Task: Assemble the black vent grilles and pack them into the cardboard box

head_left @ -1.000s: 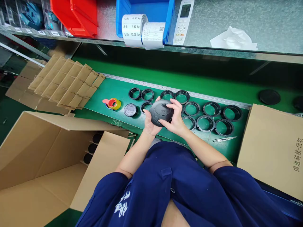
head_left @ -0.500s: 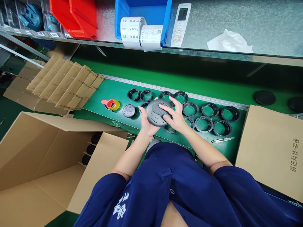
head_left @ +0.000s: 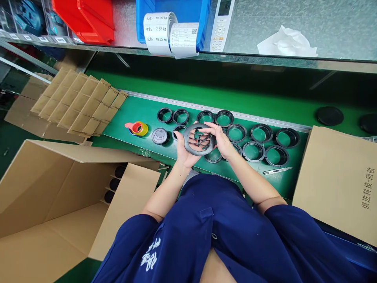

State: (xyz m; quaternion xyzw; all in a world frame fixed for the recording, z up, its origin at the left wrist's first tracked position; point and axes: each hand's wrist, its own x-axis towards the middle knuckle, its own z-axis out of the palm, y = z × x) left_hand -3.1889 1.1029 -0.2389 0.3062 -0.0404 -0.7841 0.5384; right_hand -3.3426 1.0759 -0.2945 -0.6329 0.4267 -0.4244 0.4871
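Observation:
A round dark grey vent [head_left: 188, 146] shows open slats, with skin visible through them. My left hand [head_left: 184, 153] holds it from the left and below. On its right side, my right hand [head_left: 223, 143] grips the rim, fingers over the top edge. Several black rings [head_left: 253, 152] lie on the green table [head_left: 138, 108] around and behind my hands. One round grey vent with a closed face [head_left: 160, 136] rests to the left of my hands.
Rolls of yellow and red tape [head_left: 139, 128] stand at the left. A cutter knife [head_left: 277, 171] lies at the right. Open carton [head_left: 70, 188] at lower left, cardboard dividers [head_left: 79, 100] behind it, another carton [head_left: 335, 181] at right. Above is a shelf [head_left: 250, 59] with bins.
The held vent's face has gone from closed to open slats. My right hand has moved from its face to its right rim. The view has shifted slightly.

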